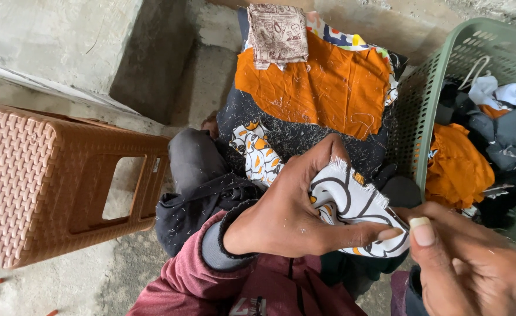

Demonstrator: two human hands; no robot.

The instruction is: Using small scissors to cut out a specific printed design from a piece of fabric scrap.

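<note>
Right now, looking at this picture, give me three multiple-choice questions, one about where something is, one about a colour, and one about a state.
1. Where is the green basket?
A. To the right of the cloth pile
B. On the brown stool
C. Behind the grey wall

2. What colour is the large cloth on top of the pile?
A. Blue
B. Orange
C. Pink

3. How is the white patterned scrap held?
A. Lying loose on the floor
B. Hanging from the basket rim
C. In the grip of the left hand, with the right hand at its edge

Answers: 1 A, the basket stands at the right edge; 2 B, an orange piece lies uppermost; 3 C, left fingers and thumb close around it.
</note>
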